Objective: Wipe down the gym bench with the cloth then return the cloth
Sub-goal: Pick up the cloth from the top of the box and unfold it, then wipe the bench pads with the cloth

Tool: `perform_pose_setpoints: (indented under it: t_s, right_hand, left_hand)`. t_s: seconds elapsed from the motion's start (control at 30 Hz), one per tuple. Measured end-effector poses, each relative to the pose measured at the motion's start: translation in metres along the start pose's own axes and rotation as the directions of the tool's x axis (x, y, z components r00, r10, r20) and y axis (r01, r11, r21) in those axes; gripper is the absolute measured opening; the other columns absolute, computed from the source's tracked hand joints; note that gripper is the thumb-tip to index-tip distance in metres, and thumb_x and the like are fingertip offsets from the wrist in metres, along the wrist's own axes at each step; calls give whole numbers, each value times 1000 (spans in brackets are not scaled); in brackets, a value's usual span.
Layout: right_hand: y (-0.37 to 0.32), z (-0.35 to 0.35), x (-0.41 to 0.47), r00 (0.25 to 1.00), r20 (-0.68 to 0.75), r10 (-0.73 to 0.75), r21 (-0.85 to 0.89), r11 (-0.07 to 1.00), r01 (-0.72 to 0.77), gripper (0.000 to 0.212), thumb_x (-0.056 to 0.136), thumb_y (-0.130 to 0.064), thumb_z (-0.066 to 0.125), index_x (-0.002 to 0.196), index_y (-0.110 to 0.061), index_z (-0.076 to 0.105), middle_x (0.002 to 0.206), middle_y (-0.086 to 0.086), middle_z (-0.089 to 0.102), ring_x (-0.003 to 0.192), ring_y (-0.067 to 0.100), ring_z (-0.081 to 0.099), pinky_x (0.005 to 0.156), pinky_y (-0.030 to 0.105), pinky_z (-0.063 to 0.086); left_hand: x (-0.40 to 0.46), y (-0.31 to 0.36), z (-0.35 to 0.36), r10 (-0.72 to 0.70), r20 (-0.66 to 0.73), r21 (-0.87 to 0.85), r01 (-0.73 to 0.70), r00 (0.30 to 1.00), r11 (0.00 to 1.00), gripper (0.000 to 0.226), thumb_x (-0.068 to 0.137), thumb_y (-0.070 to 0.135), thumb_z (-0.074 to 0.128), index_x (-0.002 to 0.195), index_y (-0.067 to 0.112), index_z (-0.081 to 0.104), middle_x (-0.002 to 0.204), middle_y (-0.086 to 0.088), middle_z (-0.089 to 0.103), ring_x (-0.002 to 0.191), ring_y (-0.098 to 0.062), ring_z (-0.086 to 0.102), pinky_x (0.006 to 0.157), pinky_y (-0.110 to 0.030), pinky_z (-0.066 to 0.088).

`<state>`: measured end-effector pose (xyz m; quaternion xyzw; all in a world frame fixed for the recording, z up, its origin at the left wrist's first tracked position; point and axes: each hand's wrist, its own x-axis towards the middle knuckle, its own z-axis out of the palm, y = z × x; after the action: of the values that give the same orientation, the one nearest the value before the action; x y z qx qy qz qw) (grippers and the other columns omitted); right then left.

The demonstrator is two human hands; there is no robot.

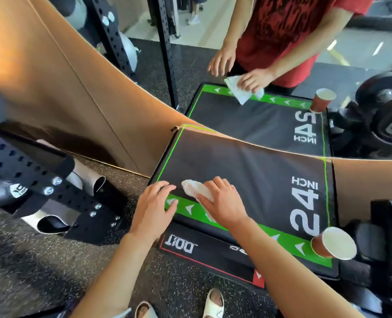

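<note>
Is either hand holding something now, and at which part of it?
The right hand presses the white cloth flat on the bench, covering its near end; the far end sticks out. The left hand holds nothing and rests on the bench edge.

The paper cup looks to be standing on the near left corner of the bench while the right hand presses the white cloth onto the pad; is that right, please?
Not quite: the paper cup stands on the near right corner of the bench, on the green border beside the "24 INCH" print. The rest holds: the right hand presses the white cloth onto the pad, as the head view shows.
</note>
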<state>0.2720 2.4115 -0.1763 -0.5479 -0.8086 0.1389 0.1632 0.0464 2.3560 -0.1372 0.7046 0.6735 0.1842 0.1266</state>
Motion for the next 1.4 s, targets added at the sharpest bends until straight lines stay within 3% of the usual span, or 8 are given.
perform_pose_setpoints:
  t_s: [0.27,0.6,0.87,1.0,1.17,1.3,1.4]
  right_hand:
    - [-95,13,13,992,-4,-125,62,990,125,35,99,-50,61,110,-17,66,100,3,57,96,31,57,80,45,51]
    - [-278,56,-2,945,96,-314,70,949,308,42,101,-51,52,109,-12,64,104,9,58,99,34,56,85,49,49]
    - [-418,113,-30,871,131,-474,129,879,459,36,103,-45,59,119,-14,66,109,5,60,102,29,57,85,46,50]
    - [-482,136,-46,801,180,-571,155,821,550,37,103,-44,58,117,-11,66,107,8,60,100,31,57,82,45,51]
    - [-546,162,-69,663,233,-712,199,702,684,36,102,-41,60,113,-7,65,105,12,60,97,36,57,82,48,51]
    - [-591,185,-85,493,332,-804,220,574,789,48,103,-50,40,119,-10,62,111,10,58,103,32,54,89,47,47]
    - [-620,202,-96,415,335,-846,319,516,795,41,102,-46,50,116,-10,63,109,9,58,100,33,56,85,47,48]
  left_hand:
    - [-53,-57,-61,-138,-96,19,140,986,990,42,98,31,69,138,18,65,141,1,57,132,-23,51,111,-44,46]
    - [-169,-173,-142,-281,-210,94,306,936,948,45,95,37,71,136,18,66,138,-2,60,127,-27,55,106,-45,48]
    - [-285,-264,-193,-462,-244,137,502,853,854,61,100,54,55,153,25,46,162,0,38,150,-26,33,118,-56,36]
    - [-344,-294,-207,-587,-260,124,630,767,767,69,101,62,46,160,28,34,172,2,21,159,-28,17,124,-63,26]
    - [-412,-318,-217,-729,-288,73,773,621,630,73,101,65,39,164,32,23,175,3,11,161,-27,8,127,-63,19]
    - [-461,-325,-217,-822,-320,-6,867,471,498,74,100,64,42,164,31,25,174,1,16,161,-28,9,127,-62,19]
    - [-493,-325,-215,-866,-342,-54,912,365,406,72,100,63,43,162,28,30,172,-2,22,160,-31,15,126,-62,22]
